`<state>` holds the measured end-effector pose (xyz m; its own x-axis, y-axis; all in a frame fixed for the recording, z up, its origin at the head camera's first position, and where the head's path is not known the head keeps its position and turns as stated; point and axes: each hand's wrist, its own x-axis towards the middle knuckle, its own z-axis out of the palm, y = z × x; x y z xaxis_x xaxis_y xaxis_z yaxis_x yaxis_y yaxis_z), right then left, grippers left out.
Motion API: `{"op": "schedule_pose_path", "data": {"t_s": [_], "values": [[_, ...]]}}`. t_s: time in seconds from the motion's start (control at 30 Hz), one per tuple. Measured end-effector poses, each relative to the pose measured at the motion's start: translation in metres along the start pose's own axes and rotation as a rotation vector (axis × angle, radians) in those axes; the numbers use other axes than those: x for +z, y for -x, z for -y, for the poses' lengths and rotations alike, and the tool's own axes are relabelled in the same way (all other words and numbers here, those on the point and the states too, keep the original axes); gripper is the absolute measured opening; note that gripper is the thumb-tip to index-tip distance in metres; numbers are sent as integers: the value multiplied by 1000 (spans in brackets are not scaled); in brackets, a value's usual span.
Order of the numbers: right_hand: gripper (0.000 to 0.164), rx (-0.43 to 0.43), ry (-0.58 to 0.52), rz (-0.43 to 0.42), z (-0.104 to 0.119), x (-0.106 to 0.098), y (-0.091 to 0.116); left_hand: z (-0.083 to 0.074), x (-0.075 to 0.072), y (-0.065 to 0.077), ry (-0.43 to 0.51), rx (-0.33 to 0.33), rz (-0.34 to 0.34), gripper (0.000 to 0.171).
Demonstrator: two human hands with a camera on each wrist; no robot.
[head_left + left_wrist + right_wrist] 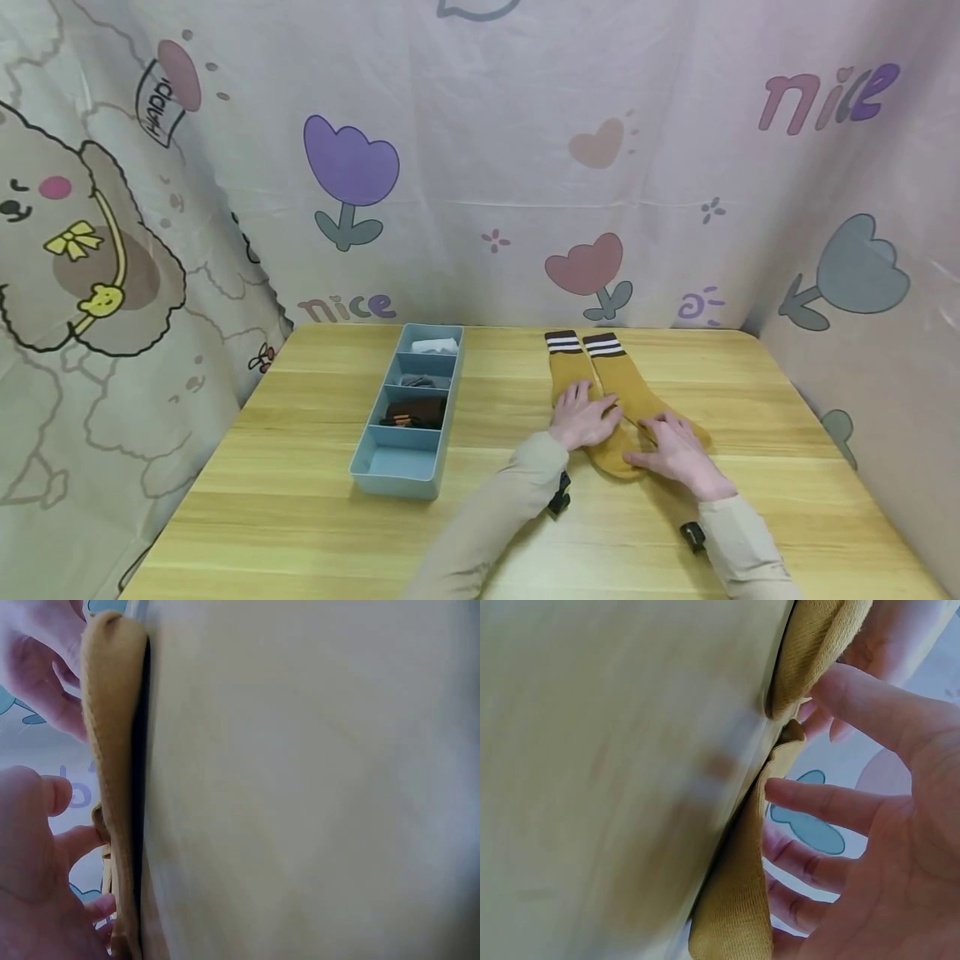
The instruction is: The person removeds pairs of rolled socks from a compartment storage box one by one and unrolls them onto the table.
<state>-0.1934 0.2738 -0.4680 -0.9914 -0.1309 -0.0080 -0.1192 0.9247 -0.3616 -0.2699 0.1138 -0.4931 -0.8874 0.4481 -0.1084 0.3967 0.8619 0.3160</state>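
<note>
Two mustard-yellow socks with dark cuffs and white stripes lie side by side on the table, cuffs toward the back. My left hand (pixel 586 415) rests on the left sock (pixel 617 457), fingers spread over its middle. Over the foot parts, my right hand (pixel 675 452) touches with its thumb near the left sock's toe and its fingers on the right sock (pixel 628 385). In the right wrist view the right hand's fingers (pixel 829 806) look nearly straight against the knit fabric. The left wrist view shows the left sock (pixel 112 712) edge-on, lying flat on the tabletop.
Left of the socks stands a blue-grey box (pixel 442 450) with several compartments. Inside are a white folded item (pixel 435 346), a grey item (pixel 423 381) and a dark brown one (pixel 418 412). A printed curtain (pixel 480 167) hangs behind the wooden table (pixel 285 500).
</note>
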Motion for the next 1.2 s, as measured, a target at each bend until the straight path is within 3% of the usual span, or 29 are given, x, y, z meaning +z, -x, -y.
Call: {"op": "schedule_pose_path", "data": {"t_s": [0.27,0.57,0.93,1.2], "values": [[73,25,-12,12,-18,-4,0,-18,3,-11,-1,-5,20,51],[75,18,6,-23,-30,-7,1,-33,3,-20,-10,-67,54,49],[78,58,26,-12,-34,-11,-3,-39,2,-32,-30,-37,51,50],[77,59,28,-9,-40,-14,-5,-47,7,-37,39,-60,42,51]]}}
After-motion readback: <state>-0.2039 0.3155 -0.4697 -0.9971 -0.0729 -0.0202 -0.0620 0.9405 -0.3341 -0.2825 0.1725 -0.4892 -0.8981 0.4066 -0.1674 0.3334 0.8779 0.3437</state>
